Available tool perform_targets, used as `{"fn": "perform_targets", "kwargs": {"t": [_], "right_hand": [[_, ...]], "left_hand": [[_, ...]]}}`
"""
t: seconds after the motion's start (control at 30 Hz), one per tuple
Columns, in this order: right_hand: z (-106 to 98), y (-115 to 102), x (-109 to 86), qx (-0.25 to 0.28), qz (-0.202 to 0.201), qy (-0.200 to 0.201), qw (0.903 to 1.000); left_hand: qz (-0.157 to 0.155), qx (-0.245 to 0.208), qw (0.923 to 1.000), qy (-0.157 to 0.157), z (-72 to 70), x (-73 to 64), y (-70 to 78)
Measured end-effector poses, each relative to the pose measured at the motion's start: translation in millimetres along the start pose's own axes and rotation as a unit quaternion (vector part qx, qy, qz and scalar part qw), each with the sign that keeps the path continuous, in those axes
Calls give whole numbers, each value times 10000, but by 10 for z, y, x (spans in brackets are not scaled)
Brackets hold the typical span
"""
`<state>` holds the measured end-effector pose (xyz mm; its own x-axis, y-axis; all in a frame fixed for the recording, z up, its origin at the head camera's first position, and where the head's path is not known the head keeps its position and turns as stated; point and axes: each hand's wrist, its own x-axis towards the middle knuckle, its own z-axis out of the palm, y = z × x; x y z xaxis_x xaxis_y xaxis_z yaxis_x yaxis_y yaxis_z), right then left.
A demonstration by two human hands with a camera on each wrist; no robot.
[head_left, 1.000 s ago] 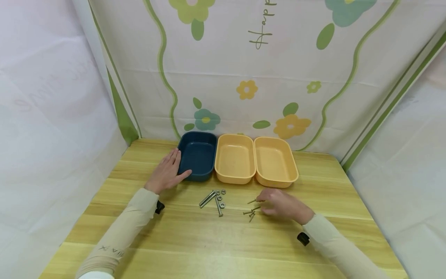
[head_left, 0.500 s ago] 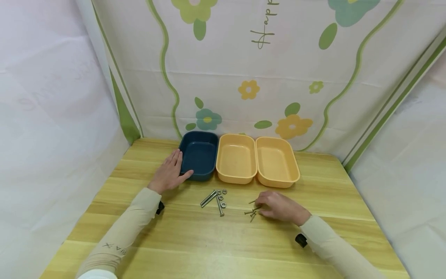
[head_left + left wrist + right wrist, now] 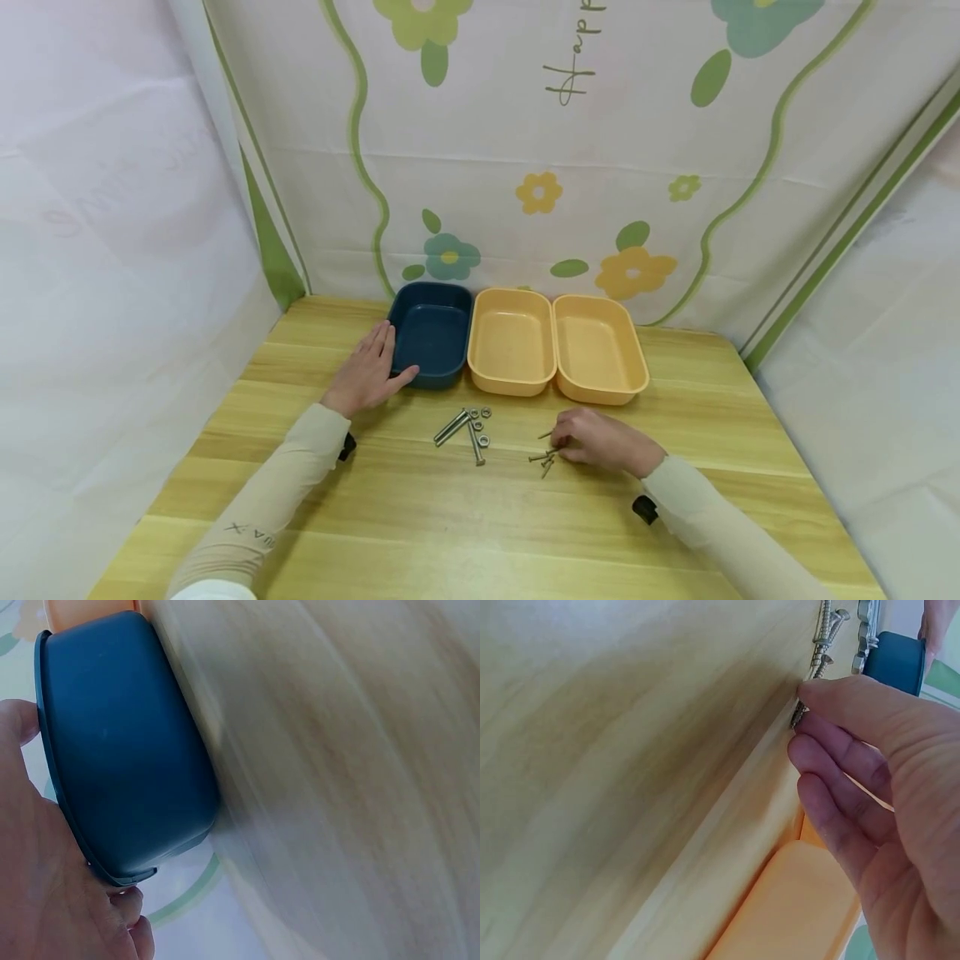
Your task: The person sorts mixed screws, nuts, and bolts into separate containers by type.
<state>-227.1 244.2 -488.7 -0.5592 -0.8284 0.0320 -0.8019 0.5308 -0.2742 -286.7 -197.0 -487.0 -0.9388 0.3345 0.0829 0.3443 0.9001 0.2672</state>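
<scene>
My left hand lies at the near left corner of a dark blue tray. Its fingers stretch along the left side and the thumb rests on the front rim; the left wrist view shows that tray's outer wall up close. Over a small group of brass-coloured screws, my right hand reaches down to the tabletop. In the right wrist view, thumb and fingertips close on a small screw, while more screws lie just beyond.
Two yellow trays stand in a row to the right of the blue one. Silver bolts and several nuts lie on the wooden table. A printed cloth hangs behind the trays.
The head view has shifted slightly, so everything sits a little further right. My right hand moves marginally among the screws; the left hand stays at the blue tray.
</scene>
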Motion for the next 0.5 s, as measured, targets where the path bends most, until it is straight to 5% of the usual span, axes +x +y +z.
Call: {"fn": "perform_targets", "kwargs": {"t": [0.5], "right_hand": [[97,60,73,-48,262,516,9983]], "left_hand": [[-6,-52,10000,-49,11,1,-7]]}}
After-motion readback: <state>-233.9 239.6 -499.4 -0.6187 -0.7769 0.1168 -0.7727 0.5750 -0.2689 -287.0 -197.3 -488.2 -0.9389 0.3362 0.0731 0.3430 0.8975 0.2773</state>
